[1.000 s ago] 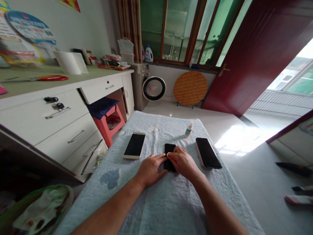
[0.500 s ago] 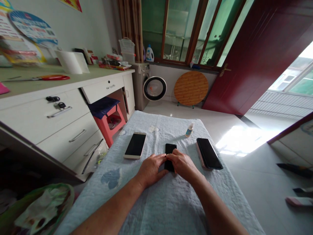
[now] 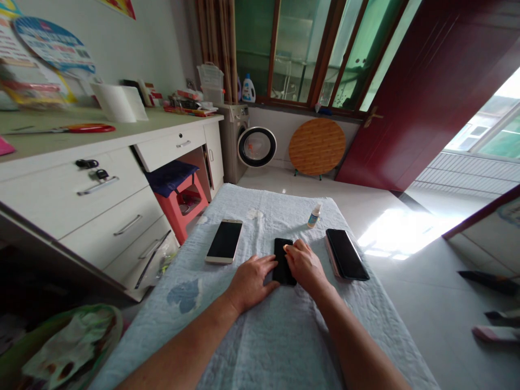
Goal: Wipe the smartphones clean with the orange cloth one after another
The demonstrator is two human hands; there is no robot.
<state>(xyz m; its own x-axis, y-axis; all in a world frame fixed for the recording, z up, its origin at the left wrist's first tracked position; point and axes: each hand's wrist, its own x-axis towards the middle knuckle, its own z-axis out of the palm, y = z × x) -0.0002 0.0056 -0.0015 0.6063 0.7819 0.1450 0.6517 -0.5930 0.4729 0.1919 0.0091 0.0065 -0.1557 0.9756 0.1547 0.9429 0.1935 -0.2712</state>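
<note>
A small black phone (image 3: 283, 265) lies face up on the cloth-covered table (image 3: 260, 341). My left hand (image 3: 252, 279) rests at its left edge, fingers stretched out and thumb apart, touching its side. Bent over the phone's upper right part is my right hand (image 3: 304, 262), fingers curled together with the tips on the screen. A bright orange spot shows at those fingertips; whatever they hold is too small to name. To the left lies a larger white-framed phone (image 3: 225, 241). On the right, a dark phone (image 3: 348, 254) rests on something pinkish. A small spray bottle (image 3: 314, 215) stands behind.
A white drawer desk (image 3: 114, 189) runs along the left, with a paper roll (image 3: 118, 103) and red-handled scissors (image 3: 89, 129) on top. A pink stool (image 3: 182, 200) is tucked beneath. Beyond are a washing machine (image 3: 234, 146) with its door open and a round wooden tabletop (image 3: 317, 147).
My right hand has shifted up and to the right over the small phone, uncovering more of its screen. My left hand has stayed at the phone's left edge.
</note>
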